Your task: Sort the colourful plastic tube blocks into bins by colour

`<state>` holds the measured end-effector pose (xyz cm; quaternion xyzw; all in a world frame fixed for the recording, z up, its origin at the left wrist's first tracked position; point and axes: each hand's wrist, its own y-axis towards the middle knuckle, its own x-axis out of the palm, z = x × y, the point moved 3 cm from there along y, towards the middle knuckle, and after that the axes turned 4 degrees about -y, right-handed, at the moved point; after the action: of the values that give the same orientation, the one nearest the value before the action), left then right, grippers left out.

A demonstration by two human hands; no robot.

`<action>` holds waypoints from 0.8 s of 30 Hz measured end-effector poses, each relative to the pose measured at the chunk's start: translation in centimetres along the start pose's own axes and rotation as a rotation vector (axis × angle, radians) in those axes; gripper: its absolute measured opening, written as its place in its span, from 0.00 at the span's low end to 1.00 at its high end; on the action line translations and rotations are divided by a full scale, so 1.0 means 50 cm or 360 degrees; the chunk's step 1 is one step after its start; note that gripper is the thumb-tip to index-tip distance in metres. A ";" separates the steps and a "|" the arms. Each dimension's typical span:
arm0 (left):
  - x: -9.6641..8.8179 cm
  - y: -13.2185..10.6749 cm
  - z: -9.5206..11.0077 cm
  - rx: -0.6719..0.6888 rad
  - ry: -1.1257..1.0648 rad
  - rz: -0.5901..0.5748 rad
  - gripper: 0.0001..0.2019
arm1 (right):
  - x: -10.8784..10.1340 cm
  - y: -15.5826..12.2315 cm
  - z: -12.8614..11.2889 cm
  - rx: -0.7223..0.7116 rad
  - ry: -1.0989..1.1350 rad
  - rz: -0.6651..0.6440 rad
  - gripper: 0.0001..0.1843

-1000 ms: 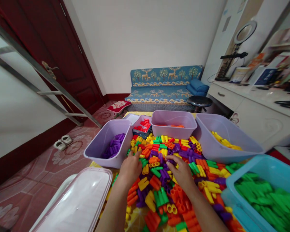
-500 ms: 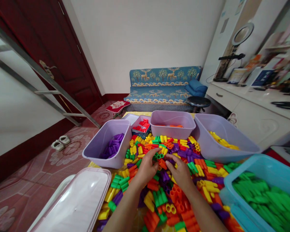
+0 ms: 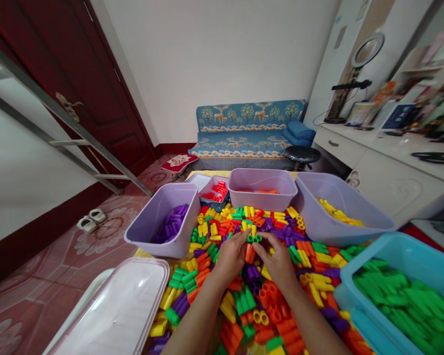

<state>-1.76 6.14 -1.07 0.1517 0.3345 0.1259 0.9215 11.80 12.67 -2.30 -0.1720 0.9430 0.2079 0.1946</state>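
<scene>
A wide spread of plastic tube blocks in orange, yellow, green, purple and red covers the table. Near its middle, a green tube block [image 3: 254, 238] with round open ends is pinched between the fingertips of both hands. My left hand [image 3: 231, 256] grips it from the left, fingers together. From the right, the curled index finger and thumb of my right hand [image 3: 278, 259] close on it. An orange tube block [image 3: 249, 253] shows just below it, between the two thumbs. The exact finger contact is partly hidden.
Lilac bins hold purple [image 3: 163, 224], orange [image 3: 262, 195] and yellow blocks [image 3: 333, 192]. A small box [image 3: 210, 197] has red ones. At right stands a blue bin [image 3: 370, 246] of green blocks. A pale lid [image 3: 111, 310] lies at front left.
My left hand has moved slightly right, and the green tube block has shifted right with it, between both hands. The view has shifted a little.
</scene>
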 end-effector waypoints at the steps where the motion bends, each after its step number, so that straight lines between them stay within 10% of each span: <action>1: 0.001 -0.001 0.001 0.0003 -0.0007 -0.0012 0.24 | -0.001 0.000 0.001 0.0002 0.0014 0.0007 0.19; 17: -0.010 0.002 0.016 -0.0050 -0.0113 0.0083 0.12 | -0.016 -0.010 -0.013 0.0135 0.0214 0.0168 0.16; 24: -0.001 0.002 0.001 -0.0076 -0.0080 0.0115 0.12 | -0.094 -0.020 -0.060 0.0249 0.0674 0.0909 0.17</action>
<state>-1.78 6.21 -0.97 0.1447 0.3025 0.1631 0.9279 15.38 11.61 1.94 0.0744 0.9855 0.1408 -0.0584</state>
